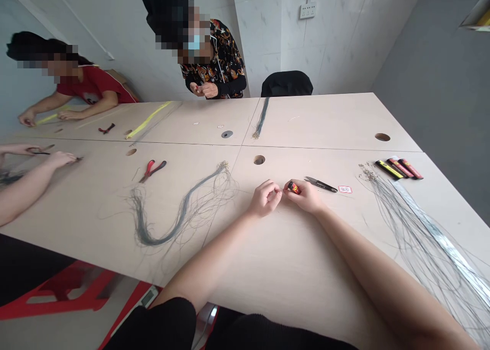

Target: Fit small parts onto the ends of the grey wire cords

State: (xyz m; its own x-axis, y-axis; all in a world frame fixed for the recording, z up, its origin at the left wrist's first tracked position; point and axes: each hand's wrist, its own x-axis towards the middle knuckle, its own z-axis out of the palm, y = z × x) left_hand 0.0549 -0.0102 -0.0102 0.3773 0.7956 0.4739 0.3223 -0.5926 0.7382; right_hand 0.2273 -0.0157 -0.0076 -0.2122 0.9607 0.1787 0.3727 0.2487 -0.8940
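Note:
My right hand (303,197) pinches a small red-and-yellow packet (293,188) between thumb and fingers. My left hand (265,198) sits just beside it, fingertips curled towards the packet; anything thin between them is too fine to see. Black-handled snips (320,184) lie just beyond my right hand, with a small white-and-red label (345,189) next to them. A looped bundle of thin grey lines (179,212) lies to my left. A longer spread of similar lines (424,238) fans out to my right, below several red, yellow and black packets (400,169).
Red-handled pliers (152,170) lie on the pale wooden table (291,268). Co-workers' hands (38,156) work at its left end, and two more people sit and stand beyond. Another grey bundle (261,118) and yellow strips lie farther away. Red stools stand below the near edge.

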